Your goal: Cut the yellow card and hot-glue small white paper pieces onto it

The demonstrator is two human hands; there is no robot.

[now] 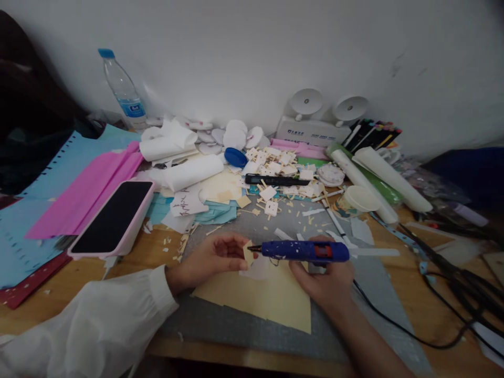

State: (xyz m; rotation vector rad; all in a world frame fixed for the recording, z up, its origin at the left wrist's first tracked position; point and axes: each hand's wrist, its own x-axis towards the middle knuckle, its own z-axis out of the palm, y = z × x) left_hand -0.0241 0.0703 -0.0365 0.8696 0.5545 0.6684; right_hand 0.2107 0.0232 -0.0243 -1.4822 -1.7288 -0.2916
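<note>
My right hand [328, 281] is wrapped round a blue hot glue gun [291, 251], held level with its nozzle pointing left. Between the thumb and fingers of my left hand [222, 254] is a small cream paper piece [248, 254]. The nozzle tip meets or nearly meets that piece; I cannot tell whether it touches. Under both hands lies a larger cream paper sheet [260, 302] on a grey cutting mat [177, 323]. A small white paper scrap [258, 269] shows just below my left fingertips.
Beyond my hands is a pile of small white square pieces with sticks [271, 168], crossed by a black pen [275, 180]. A pink-cased phone [114, 218] lies left, a water bottle [125, 92] behind it. At right stand a paper cup [356, 199] and black cables [452, 283].
</note>
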